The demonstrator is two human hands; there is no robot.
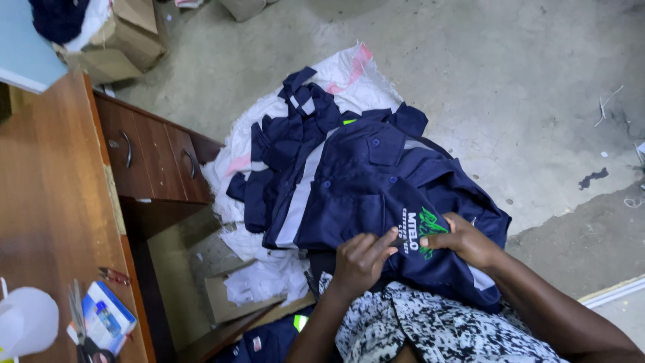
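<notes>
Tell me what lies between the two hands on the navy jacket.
In the head view, the jacket's embroidered white and green logo lies between the left hand and the right hand, both pressed on the cloth beside it.

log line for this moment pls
left hand: pinching navy jacket | right hand: gripping it by embroidery | jacket on lap, over pile

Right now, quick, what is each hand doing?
Left hand: closed, pinching the navy work garment beside its embroidered patch.
Right hand: closed, gripping the same garment at the patch.
</notes>
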